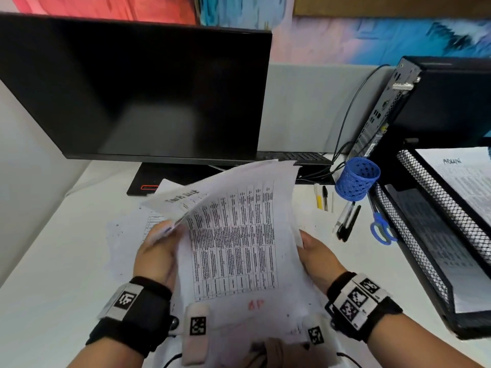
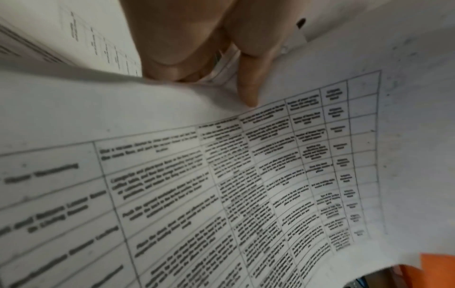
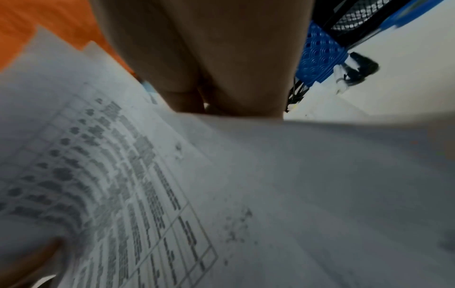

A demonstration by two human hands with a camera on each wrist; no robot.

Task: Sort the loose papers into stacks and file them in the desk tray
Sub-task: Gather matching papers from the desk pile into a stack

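I'm mid-sort: my left hand (image 1: 156,251) pinches the sheaf of papers (image 1: 233,235) at its 9 o'clock edge, and my right hand (image 1: 316,254) clasps the 3 o'clock edge, the sheaf lifted off the table (image 1: 53,261). Next, I judge, square it up and carry it to the mesh desk tray (image 1: 435,187) at 3 o'clock.
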